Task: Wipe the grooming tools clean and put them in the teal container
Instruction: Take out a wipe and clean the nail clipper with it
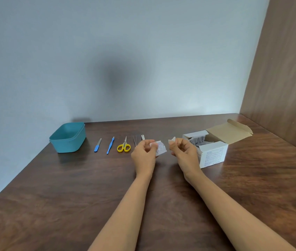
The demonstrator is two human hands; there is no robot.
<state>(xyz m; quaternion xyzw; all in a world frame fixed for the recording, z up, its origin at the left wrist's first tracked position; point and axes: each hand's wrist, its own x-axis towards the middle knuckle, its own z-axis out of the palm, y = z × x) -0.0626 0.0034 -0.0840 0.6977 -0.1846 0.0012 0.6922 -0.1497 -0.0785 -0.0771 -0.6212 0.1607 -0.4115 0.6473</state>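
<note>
Fingers of left hand [144, 154] pinch a wipe packet [161, 149], those of right hand [184, 151] a white scrap [172, 140].

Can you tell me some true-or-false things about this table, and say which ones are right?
1. The scissors have yellow handles. True.
2. The scissors are already inside the teal container. False: they lie on the table, to the right of it.
3. The left hand holds a small white packet. True.
4. The white box is closed. False: its flap stands open and packets show inside.
5. The right hand holds the tweezers. False: the tweezers lie on the table, and the right hand pinches a small white piece.
</note>
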